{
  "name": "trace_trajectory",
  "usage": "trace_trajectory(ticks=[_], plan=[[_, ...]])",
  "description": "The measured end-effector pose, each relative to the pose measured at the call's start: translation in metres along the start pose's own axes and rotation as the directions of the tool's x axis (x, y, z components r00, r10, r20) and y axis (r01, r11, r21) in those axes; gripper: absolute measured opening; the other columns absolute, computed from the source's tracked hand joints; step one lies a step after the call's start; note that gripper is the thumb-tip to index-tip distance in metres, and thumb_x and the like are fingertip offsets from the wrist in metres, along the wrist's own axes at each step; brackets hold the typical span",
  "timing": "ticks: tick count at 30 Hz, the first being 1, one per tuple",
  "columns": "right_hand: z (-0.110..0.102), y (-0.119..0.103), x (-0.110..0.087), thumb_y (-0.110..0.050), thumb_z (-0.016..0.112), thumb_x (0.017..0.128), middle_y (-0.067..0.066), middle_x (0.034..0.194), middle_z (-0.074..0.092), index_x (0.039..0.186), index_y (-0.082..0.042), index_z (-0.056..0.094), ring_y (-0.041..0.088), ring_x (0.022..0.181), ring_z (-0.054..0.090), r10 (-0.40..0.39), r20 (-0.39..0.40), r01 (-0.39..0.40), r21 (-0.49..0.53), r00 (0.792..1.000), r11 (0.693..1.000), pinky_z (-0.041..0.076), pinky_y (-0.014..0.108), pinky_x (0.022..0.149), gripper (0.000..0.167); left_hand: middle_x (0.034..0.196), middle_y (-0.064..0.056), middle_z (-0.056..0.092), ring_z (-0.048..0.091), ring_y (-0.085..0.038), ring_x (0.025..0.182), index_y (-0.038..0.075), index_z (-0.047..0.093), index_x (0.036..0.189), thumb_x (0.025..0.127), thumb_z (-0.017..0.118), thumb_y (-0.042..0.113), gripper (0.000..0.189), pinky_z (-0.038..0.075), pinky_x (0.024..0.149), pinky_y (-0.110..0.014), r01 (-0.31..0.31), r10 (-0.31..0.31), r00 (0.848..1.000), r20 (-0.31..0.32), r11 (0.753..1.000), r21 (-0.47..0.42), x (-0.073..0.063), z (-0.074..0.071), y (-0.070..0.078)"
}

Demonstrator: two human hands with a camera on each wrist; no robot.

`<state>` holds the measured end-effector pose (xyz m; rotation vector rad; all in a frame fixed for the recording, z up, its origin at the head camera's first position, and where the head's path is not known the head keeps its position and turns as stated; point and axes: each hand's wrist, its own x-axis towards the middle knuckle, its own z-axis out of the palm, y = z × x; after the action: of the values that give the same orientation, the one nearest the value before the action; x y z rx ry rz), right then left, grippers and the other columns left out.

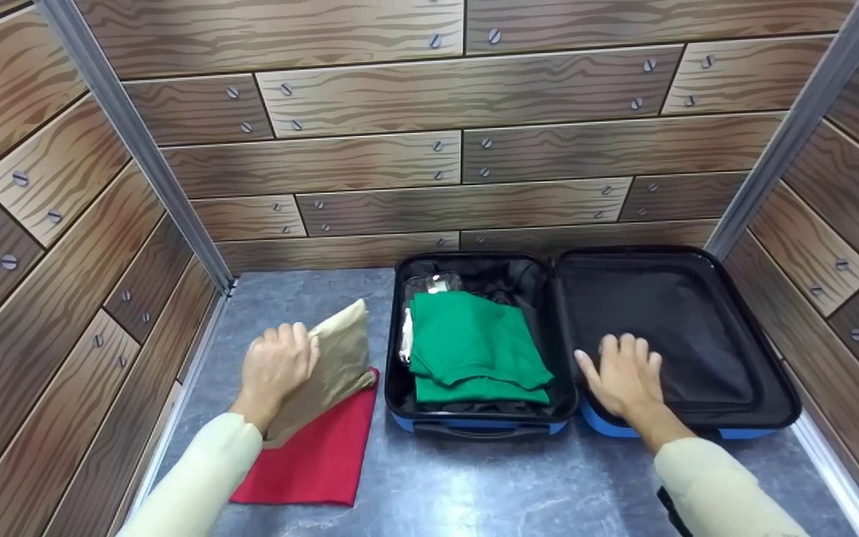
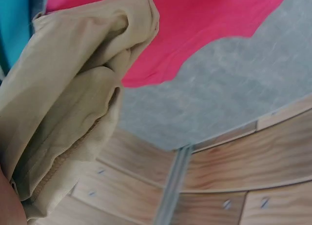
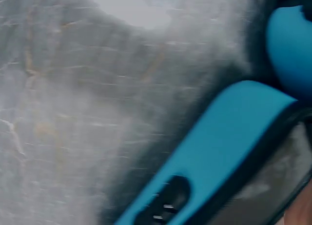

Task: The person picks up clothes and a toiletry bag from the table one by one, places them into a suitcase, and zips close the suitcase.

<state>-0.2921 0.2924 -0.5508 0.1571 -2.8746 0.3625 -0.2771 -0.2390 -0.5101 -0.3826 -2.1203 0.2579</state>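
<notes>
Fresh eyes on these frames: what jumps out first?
Probably the bright green cloth, folded in the left half of the open suitcase, near the middle of the head view. Next, the red cloth left of the suitcase, partly hidden by the beige cloth that the left hand grips. The right hand, holding nothing, is at the suitcase's right half.

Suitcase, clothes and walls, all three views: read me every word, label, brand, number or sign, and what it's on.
No readable text in any view.
Suitcase: no legible brand.
Tan cloth, green cloth, red cloth: no lettering visible.
Clear pack: too small and glary to tell if printed.
Black fitting on the blue shell: pale marks, too blurred to read.
Walls: wood-grain and screw pattern only.
</notes>
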Motion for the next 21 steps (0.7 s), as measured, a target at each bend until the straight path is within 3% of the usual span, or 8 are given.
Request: trace_trajectory(ticks=[7, 13, 21], plan=[[-0.011, -0.043, 0.023, -0.053, 0.045, 0.101, 0.021, 0.104, 0.049, 0.101, -0.004, 0.052, 0.042, 0.098, 0.043, -0.057, -0.080, 0.059, 0.016, 0.995, 0.998, 0.033, 0.056, 0.077, 0.049, 0.057, -0.009, 0.045, 0.045, -0.028, 0.045, 0.006, 0.045, 0.067, 0.089, 0.047, 0.028, 0.031, 0.035, 0.037, -0.038, -0.088, 0.088, 0.996, -0.025, 0.996, -0.032, 0.028, -0.018, 0.006], [-0.025, -0.084, 0.039, -0.048, 0.047, 0.101, 0.018, 0.107, 0.048, 0.106, -0.006, 0.053, 0.039, 0.100, 0.043, -0.120, -0.098, 0.124, 0.033, 0.988, 0.992, 0.033, 0.054, 0.081, 0.043, 0.057, -0.006, 0.042, 0.042, -0.025, 0.045, 0.008, 0.044, 0.066, 0.088, 0.046, 0.028, 0.030, 0.033, 0.038, -0.036, -0.179, 0.177, 0.981, -0.077, 0.983, -0.024, 0.055, -0.030, 0.014], [-0.050, -0.129, 0.056, -0.044, 0.047, 0.101, 0.016, 0.110, 0.047, 0.112, -0.009, 0.054, 0.037, 0.103, 0.042, -0.200, -0.121, 0.206, 0.037, 0.972, 0.978, 0.033, 0.053, 0.087, 0.038, 0.057, -0.006, 0.043, 0.044, -0.025, 0.047, 0.008, 0.045, 0.065, 0.088, 0.048, 0.028, 0.030, 0.035, 0.039, -0.035, -0.227, 0.222, 0.966, -0.132, 0.974, -0.023, 0.091, -0.046, 0.026]])
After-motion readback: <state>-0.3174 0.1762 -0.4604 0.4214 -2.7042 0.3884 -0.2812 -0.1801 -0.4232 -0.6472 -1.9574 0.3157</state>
